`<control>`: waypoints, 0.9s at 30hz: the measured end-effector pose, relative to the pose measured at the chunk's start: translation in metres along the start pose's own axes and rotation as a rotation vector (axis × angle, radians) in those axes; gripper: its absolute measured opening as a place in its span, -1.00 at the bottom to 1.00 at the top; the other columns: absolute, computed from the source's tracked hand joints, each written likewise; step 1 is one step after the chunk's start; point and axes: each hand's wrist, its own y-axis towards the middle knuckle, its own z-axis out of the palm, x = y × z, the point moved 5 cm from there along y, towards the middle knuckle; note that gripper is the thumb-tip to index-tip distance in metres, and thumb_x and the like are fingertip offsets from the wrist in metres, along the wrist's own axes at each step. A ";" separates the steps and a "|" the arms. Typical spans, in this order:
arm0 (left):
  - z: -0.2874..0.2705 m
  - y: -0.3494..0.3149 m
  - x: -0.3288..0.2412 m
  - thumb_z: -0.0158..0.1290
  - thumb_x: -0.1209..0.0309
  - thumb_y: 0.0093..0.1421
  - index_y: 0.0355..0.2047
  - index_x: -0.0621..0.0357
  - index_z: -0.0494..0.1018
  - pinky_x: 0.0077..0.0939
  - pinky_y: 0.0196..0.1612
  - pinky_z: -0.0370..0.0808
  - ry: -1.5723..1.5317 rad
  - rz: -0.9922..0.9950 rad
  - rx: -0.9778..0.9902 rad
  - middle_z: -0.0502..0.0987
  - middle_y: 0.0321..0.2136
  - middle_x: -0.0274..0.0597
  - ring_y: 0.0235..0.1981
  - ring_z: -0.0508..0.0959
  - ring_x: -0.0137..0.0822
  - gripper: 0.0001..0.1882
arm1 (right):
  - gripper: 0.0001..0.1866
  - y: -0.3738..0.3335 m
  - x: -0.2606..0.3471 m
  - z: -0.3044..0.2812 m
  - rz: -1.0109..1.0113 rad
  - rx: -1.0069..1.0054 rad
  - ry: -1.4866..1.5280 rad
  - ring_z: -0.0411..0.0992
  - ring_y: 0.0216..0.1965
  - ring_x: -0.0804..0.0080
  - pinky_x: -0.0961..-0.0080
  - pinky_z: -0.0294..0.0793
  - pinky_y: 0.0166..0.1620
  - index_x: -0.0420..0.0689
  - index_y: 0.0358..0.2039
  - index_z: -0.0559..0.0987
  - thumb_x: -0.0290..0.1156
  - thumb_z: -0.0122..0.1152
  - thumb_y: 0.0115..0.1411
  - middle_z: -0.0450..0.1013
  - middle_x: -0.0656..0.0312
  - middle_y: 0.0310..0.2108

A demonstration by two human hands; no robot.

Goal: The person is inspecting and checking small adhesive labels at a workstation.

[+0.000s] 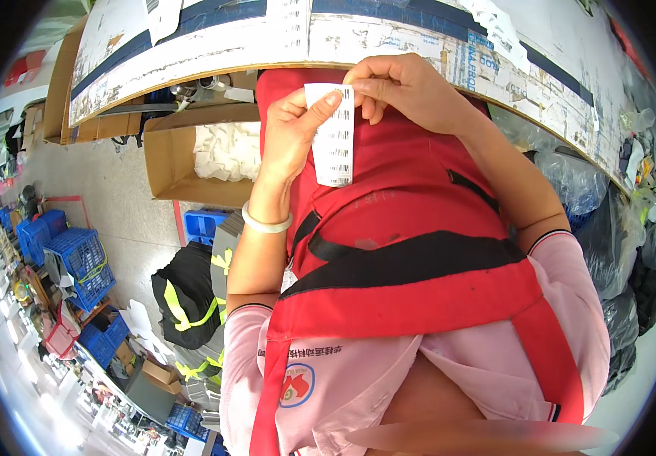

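The left grip (294, 129) pinches a white label strip (335, 148); the right grip (411, 90) pinches its top corner.

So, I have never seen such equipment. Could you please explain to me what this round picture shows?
There is no machine, only a person's bare hands. A wide camera on the head looks down, so straight edges bend and the red apron fills the middle. The left hand holds a white strip of printed labels; the right hand has its fingers at the upper right corner. Paper pieces lie on the worn worktable ahead. To the left, an open cardboard box contains small white pieces.
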 end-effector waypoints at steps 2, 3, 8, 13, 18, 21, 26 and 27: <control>0.001 0.002 0.003 0.11 0.43 0.22 -0.23 0.26 0.56 -0.72 -0.37 0.41 -0.034 -0.024 0.016 0.60 -0.40 -0.30 -0.43 0.50 -0.60 -0.83 | -0.80 0.000 -0.001 -0.002 0.016 0.002 -0.017 0.42 -0.52 0.64 0.71 0.45 -0.40 -0.26 -0.22 0.53 -0.39 0.04 0.29 0.45 0.31 -0.49; 0.001 0.003 0.004 0.10 0.43 0.22 -0.23 0.26 0.55 -0.72 -0.37 0.41 -0.051 -0.032 0.022 0.60 -0.39 -0.30 -0.43 0.50 -0.60 -0.83 | -0.80 0.000 -0.002 -0.003 0.019 0.001 -0.014 0.42 -0.52 0.64 0.71 0.45 -0.40 -0.26 -0.22 0.53 -0.39 0.04 0.29 0.45 0.31 -0.49; -0.001 0.005 0.009 0.11 0.46 0.20 -0.22 0.27 0.55 -0.71 -0.33 0.43 -0.101 -0.036 0.034 0.59 -0.38 -0.31 -0.42 0.50 -0.58 -0.83 | -0.78 0.000 -0.008 -0.004 0.118 0.042 0.121 0.41 -0.54 0.65 0.73 0.43 -0.43 -0.26 -0.22 0.54 -0.37 0.11 0.26 0.45 0.30 -0.49; 0.016 0.002 -0.005 0.12 0.53 0.17 -0.23 0.29 0.51 -0.65 -0.30 0.49 -0.124 0.019 0.064 0.59 -0.40 -0.25 -0.42 0.54 -0.53 -0.84 | -0.80 -0.011 -0.040 0.022 0.282 0.066 0.556 0.39 -0.55 0.64 0.67 0.43 -0.45 -0.24 -0.21 0.54 -0.39 0.11 0.25 0.44 0.33 -0.49; 0.006 -0.001 0.009 0.14 0.54 0.15 -0.33 0.28 0.51 -0.69 -0.39 0.48 -0.140 -0.001 0.042 0.59 -0.45 -0.22 -0.48 0.54 -0.54 -0.91 | -0.78 -0.023 -0.044 0.010 0.198 -0.108 0.271 0.40 -0.47 0.67 0.67 0.45 -0.41 -0.23 -0.22 0.53 -0.34 0.06 0.29 0.45 0.33 -0.45; 0.006 0.006 0.013 0.19 0.53 0.12 -0.36 0.28 0.54 -0.74 -0.47 0.41 -0.098 0.000 -0.032 0.59 -0.48 -0.27 -0.52 0.50 -0.60 -0.91 | -0.78 -0.024 -0.035 0.001 0.140 -0.193 0.229 0.39 -0.47 0.69 0.70 0.43 -0.39 -0.23 -0.23 0.55 -0.33 0.09 0.28 0.45 0.34 -0.44; 0.014 0.016 0.021 0.20 0.52 0.11 -0.32 0.29 0.56 -0.77 -0.45 0.39 -0.051 -0.007 -0.026 0.59 -0.47 -0.29 -0.51 0.48 -0.63 -0.88 | -0.81 -0.027 -0.037 -0.006 0.148 -0.290 0.229 0.38 -0.47 0.69 0.74 0.41 -0.37 -0.22 -0.26 0.56 -0.35 0.14 0.25 0.45 0.36 -0.45; 0.013 0.016 0.024 0.20 0.53 0.11 -0.32 0.29 0.56 -0.75 -0.44 0.40 -0.057 -0.023 -0.012 0.59 -0.46 -0.30 -0.50 0.49 -0.62 -0.87 | -0.81 -0.027 -0.039 -0.008 0.151 -0.289 0.229 0.38 -0.47 0.69 0.74 0.41 -0.37 -0.22 -0.26 0.56 -0.35 0.14 0.25 0.45 0.36 -0.45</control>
